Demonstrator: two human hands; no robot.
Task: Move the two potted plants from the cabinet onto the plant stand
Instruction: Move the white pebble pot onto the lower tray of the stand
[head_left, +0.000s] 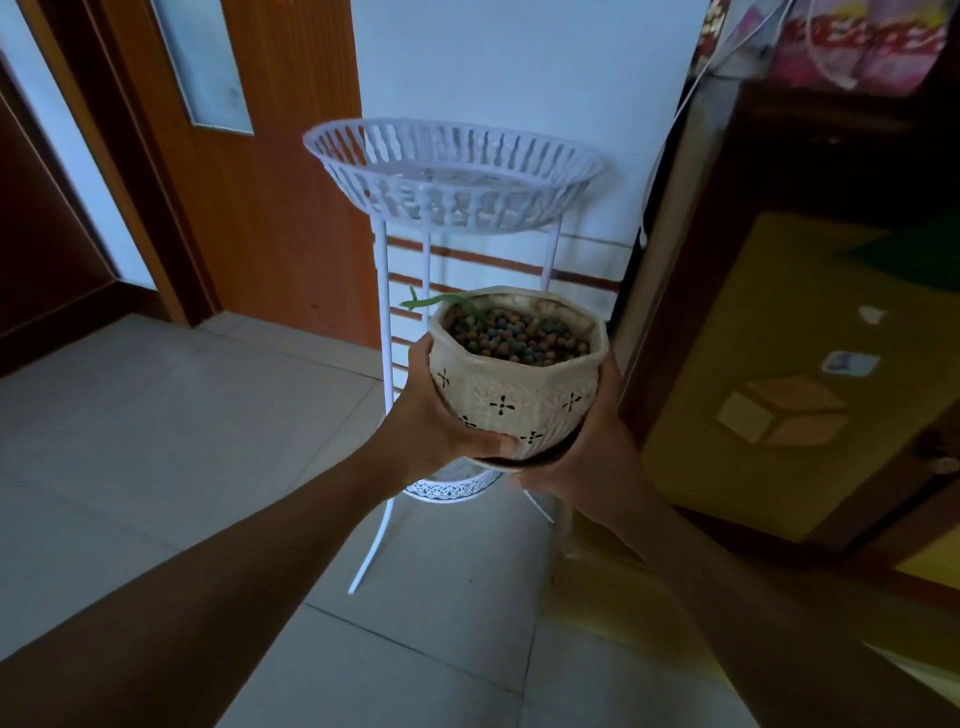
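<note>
A cream ceramic pot (514, 395) with cross-shaped cut-outs holds brown clay pebbles and a thin green sprout (415, 301). I hold it in mid-air with both hands: my left hand (431, 415) cups its left side and my right hand (587, 447) supports its right side and base. Behind it stands a white metal plant stand (382, 322) with an empty slatted upper basket (452, 171). The pot is below that basket and above the stand's lower lace-edged tray (447, 488), which is mostly hidden. No second pot is in view.
A wooden cabinet (789, 312) with a yellow front stands close on the right. An orange wooden door (280, 208) is at the left, a white wall behind the stand. Pale floor tiles (156, 441) spread left and toward me.
</note>
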